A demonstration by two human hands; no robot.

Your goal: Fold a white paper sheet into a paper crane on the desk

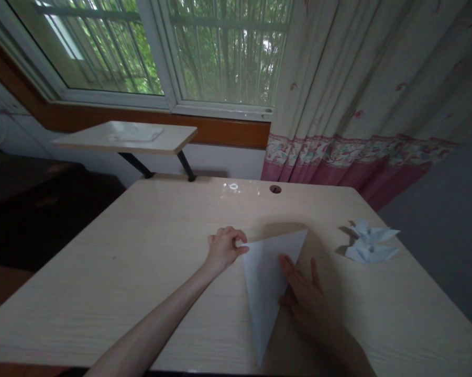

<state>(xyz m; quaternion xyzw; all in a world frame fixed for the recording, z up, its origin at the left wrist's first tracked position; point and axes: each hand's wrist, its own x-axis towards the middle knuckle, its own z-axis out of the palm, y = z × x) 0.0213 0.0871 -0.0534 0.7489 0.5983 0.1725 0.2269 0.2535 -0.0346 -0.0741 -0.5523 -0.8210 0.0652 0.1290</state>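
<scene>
Closest to the camera, two forearms [157, 322] reach over the table [102, 272]. At the end of one, the left hand [223, 251] pinches a corner of the paper [264, 290] between thumb and forefinger, its other fingers curled. With fingers spread, the right hand [304, 298] rests on the paper's slanting edge rather than gripping it. So the paper lies between the hands, one point aimed back toward the body, another away beyond the right fingertips.

It looks folded once, into a triangle, the slanting edge probably being the fold; whether that crease is sharp, I cannot tell. No smaller folds show on it, so the shaping seems at an early stage. To the right of the right hand, two folded figures [371, 254] look finished.
</scene>
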